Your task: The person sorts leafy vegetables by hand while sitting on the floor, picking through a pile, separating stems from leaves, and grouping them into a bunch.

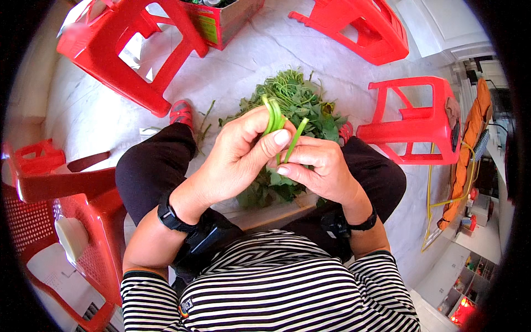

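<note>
My left hand (242, 147) grips a small bunch of green stems (272, 114), their cut ends curving up past the thumb. Close beside it, my right hand (317, 164) pinches a single green stem (296, 139) between thumb and fingers. The fingertips of both hands nearly meet, and I cannot tell whether they touch. Beneath and beyond them, a large heap of leafy green vines (294, 95) spreads between my feet. Part of the heap is hidden by my hands.
Red plastic stools stand at the upper left (137, 45), upper right (361, 29) and right (415, 120). A red plastic chair (95, 232) is at my left. A cardboard box (226, 25) sits at the top. Loose stems (204, 124) lie on the marble floor (265, 50) near my left shoe.
</note>
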{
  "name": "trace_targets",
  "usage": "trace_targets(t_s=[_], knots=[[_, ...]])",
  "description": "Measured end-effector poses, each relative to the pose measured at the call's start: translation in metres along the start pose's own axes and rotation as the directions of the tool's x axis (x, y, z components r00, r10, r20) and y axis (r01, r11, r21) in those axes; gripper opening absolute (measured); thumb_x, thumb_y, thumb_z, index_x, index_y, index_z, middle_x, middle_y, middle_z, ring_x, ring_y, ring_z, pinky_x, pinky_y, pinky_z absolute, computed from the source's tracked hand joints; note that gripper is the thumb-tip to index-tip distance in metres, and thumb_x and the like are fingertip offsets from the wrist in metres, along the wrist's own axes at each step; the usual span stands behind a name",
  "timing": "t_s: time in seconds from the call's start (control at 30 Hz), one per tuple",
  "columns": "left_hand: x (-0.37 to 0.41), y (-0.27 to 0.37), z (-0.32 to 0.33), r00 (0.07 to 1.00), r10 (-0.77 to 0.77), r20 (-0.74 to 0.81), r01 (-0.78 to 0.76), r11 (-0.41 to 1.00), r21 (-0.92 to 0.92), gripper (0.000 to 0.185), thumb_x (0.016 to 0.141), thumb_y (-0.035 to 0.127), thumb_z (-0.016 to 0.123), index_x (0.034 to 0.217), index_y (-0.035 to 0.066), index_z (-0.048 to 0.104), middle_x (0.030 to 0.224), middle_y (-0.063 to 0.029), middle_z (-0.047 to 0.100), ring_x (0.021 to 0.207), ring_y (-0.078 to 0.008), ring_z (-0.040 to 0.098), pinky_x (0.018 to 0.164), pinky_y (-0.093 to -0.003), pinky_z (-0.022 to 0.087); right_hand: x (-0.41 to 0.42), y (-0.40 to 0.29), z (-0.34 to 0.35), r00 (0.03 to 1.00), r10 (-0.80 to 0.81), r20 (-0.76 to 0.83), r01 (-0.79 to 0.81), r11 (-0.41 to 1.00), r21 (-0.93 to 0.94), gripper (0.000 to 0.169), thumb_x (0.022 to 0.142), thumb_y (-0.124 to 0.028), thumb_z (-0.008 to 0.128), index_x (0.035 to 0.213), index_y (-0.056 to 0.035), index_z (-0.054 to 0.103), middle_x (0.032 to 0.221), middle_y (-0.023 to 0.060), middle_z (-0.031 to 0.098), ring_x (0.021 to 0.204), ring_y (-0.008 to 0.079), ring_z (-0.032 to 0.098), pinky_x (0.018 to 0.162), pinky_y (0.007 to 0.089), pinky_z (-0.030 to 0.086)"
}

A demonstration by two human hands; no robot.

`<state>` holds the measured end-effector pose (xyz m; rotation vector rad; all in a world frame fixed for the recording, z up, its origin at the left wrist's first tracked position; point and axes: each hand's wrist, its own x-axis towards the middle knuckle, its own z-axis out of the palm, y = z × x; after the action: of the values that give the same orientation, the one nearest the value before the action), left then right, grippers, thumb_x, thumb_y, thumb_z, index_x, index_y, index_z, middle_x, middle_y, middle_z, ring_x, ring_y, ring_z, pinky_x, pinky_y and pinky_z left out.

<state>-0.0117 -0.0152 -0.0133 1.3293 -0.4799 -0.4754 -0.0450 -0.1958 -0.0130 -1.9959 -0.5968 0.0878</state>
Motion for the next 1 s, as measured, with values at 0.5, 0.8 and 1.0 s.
trace_targets(t_s=[0.5,0.8,1.0], knots=[[0.001,-0.007,-0.001,0.993,0.118,-0.005,-0.116,0.988,0.100,0.011,0.085,0.013,0.058,0.086,0.001,0.059,0.080,-0.0046,0.048,0.075,-0.0142,0.047,0.068,-0.0258,0.040,0.001,0.002,0.007,1.000,-0.005,-0.024,0.007,0.998,0.065,0.011,0.076,-0.009,0.067,0.084,-0.0028,0.062,0.071,0.0083,0.057,0.059,0.0203,0.057,0.053,0.0289,0.044],[0.001,-0.008,0.002,0.995,0.064,-0.072,-0.058,0.995,0.078,0.017,0.089,0.015,0.053,0.087,0.000,0.059,0.078,-0.0063,0.048,0.073,-0.0150,0.047,0.067,-0.0266,0.040,-0.002,0.006,0.009,0.997,0.071,-0.030,-0.071,0.997,-0.009,0.010,0.076,-0.009,0.067,0.081,-0.0021,0.062,0.069,0.0089,0.055,0.060,0.0234,0.056,0.053,0.0295,0.044],[0.000,-0.009,-0.001,1.000,0.000,-0.012,0.002,0.992,0.129,0.020,0.091,0.017,0.049,0.086,0.000,0.058,0.080,-0.0043,0.051,0.073,-0.0132,0.048,0.069,-0.0255,0.041,-0.001,0.005,0.010,1.000,-0.026,0.004,0.027,0.996,-0.085,0.011,0.080,-0.013,0.064,0.081,-0.0018,0.062,0.070,0.0096,0.056,0.062,0.0228,0.057,0.058,0.0282,0.045]])
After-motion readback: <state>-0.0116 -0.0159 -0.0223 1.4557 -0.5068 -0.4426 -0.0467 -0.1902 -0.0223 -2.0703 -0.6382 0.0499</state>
